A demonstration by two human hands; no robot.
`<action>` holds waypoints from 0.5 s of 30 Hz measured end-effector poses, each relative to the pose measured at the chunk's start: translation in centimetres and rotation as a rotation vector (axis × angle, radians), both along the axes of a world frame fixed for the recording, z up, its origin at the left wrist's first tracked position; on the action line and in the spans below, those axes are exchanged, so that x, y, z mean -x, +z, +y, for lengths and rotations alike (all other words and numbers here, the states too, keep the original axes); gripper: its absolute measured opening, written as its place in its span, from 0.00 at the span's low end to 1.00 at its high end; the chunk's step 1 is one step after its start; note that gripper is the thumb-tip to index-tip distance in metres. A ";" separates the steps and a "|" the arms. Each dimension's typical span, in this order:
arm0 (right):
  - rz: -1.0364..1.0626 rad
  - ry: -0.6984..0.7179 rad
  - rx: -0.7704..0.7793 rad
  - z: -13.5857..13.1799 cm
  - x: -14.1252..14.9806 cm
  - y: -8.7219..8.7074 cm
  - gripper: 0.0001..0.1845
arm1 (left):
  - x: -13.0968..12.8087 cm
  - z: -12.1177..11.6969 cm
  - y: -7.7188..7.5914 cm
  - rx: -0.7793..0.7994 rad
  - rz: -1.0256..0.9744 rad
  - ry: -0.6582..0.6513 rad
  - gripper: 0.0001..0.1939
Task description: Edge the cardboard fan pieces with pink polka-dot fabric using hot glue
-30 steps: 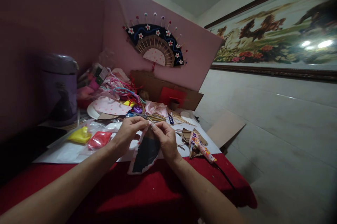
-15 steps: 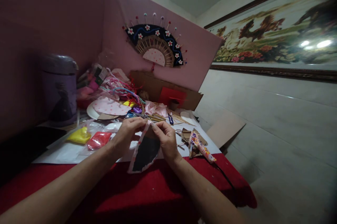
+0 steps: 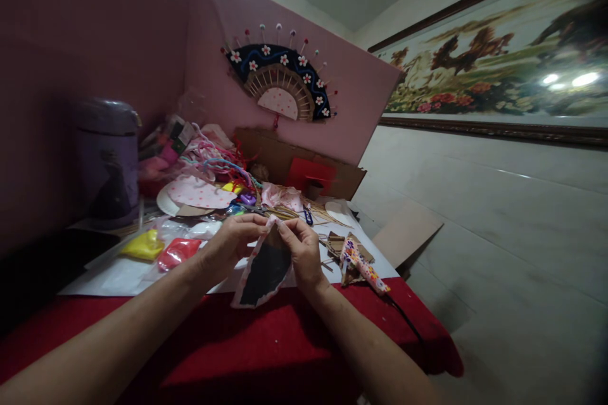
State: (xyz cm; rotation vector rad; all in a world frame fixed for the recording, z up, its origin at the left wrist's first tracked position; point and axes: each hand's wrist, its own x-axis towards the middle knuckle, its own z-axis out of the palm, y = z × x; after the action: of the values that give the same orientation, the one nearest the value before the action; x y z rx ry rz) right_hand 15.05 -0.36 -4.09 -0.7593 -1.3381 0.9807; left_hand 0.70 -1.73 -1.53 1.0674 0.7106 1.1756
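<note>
Both my hands hold up a wedge-shaped piece (image 3: 263, 269) with a black face and a pale, red-spotted border, above the red tablecloth (image 3: 266, 348). My left hand (image 3: 232, 243) pinches its top left edge with closed fingers. My right hand (image 3: 301, 251) pinches the top right edge, fingers curled against the border. The piece hangs down between my wrists, tilted to the left. Just right of my right hand lies a folded flowered cone (image 3: 363, 269) on cardboard scraps.
A yellow packet (image 3: 141, 244) and a red packet (image 3: 178, 253) lie on white paper at the left. A purple lidded jar (image 3: 107, 158) stands far left. Ribbons, scissors and an open cardboard box (image 3: 304, 167) crowd the back. A decorated fan (image 3: 282, 82) hangs on the pink wall.
The black wedge has turned slightly and risen a little between my fingers; both hands shifted their pinch along its top edge. Nothing else has moved.
</note>
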 end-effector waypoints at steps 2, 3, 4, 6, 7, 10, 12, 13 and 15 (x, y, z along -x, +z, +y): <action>-0.002 0.000 -0.001 -0.1 0.0 0.1 0.13 | -0.1 -0.1 0.0 -0.018 0.010 0.008 0.09; -0.005 0.000 -0.002 -0.1 0.1 0.1 0.13 | -0.1 -0.2 0.0 -0.025 0.026 0.020 0.09; -0.008 -0.001 -0.004 -0.2 0.1 0.1 0.13 | -0.1 -0.2 0.0 -0.034 0.048 0.036 0.09; -0.012 0.001 -0.010 -0.3 0.2 0.2 0.13 | -0.2 -0.2 -0.2 -0.062 0.088 0.074 0.10; -0.014 0.002 -0.013 -0.3 0.2 0.2 0.13 | -0.2 -0.1 -0.3 -0.079 0.105 0.091 0.10; -0.038 -0.004 -0.034 -0.3 0.2 0.1 0.13 | -0.2 0.1 -0.5 -0.118 0.168 0.125 0.11; -0.099 -0.058 -0.083 -0.4 0.1 0.1 0.13 | -0.3 0.2 -0.6 -0.129 0.219 0.152 0.12; -0.139 -0.104 -0.120 -0.5 0.1 0.1 0.13 | -0.3 0.3 -0.6 -0.131 0.241 0.169 0.12; -0.213 -0.207 -0.210 -0.7 0.1 0.3 0.12 | -0.4 0.4 -0.6 -0.133 0.275 0.196 0.13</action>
State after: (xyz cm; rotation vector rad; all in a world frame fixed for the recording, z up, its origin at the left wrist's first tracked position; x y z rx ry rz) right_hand 14.99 -1.09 -3.83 -0.8382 -1.4857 0.5974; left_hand 1.08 -1.37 -2.10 1.3092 0.9798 1.2700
